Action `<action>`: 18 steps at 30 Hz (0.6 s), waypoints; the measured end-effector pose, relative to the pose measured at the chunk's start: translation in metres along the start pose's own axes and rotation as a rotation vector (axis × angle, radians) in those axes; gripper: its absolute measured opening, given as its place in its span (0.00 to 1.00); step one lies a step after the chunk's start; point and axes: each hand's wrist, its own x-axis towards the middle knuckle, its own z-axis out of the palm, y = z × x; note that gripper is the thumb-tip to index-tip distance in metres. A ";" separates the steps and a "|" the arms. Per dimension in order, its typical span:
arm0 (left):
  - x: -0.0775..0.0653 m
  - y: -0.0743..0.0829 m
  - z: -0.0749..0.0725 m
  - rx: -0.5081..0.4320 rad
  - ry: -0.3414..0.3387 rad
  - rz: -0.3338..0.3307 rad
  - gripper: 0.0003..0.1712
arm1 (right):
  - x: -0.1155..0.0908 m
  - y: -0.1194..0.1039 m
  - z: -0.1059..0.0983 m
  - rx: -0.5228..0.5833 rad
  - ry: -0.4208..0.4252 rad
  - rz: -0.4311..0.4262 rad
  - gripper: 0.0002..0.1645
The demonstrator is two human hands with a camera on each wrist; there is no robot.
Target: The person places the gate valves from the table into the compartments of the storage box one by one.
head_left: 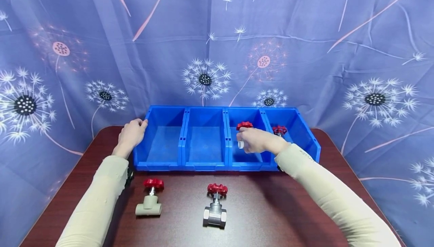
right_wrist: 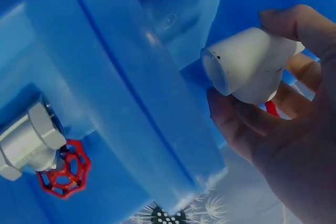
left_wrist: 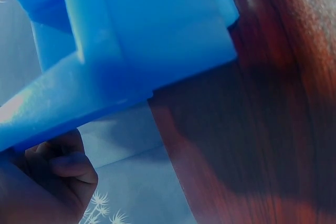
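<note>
My right hand [head_left: 255, 140] grips a white plastic valve [right_wrist: 247, 64] with a red handwheel [head_left: 244, 125], over the third compartment from the left of the blue bin [head_left: 205, 167]. The valve's open pipe end sticks out past my thumb and fingers, which cover much of its body. At the bin's left end, my left hand [head_left: 132, 134] holds the side wall near its top rim, its fingers curled on the outer side in the left wrist view. A metal valve with a red handwheel [right_wrist: 65, 169] lies in the rightmost compartment, partly hidden by my right arm in the head view.
On the brown table [head_left: 183, 201] in front of the bin stand a beige plastic valve [head_left: 149, 204] at left and a metal valve [head_left: 215, 215] near the middle, both with red handwheels. A blue dandelion-print curtain [head_left: 169, 51] hangs close behind the bin.
</note>
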 end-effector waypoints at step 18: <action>-0.003 0.005 -0.004 0.008 -0.024 -0.008 0.30 | 0.028 0.010 0.021 -0.023 0.013 0.099 0.13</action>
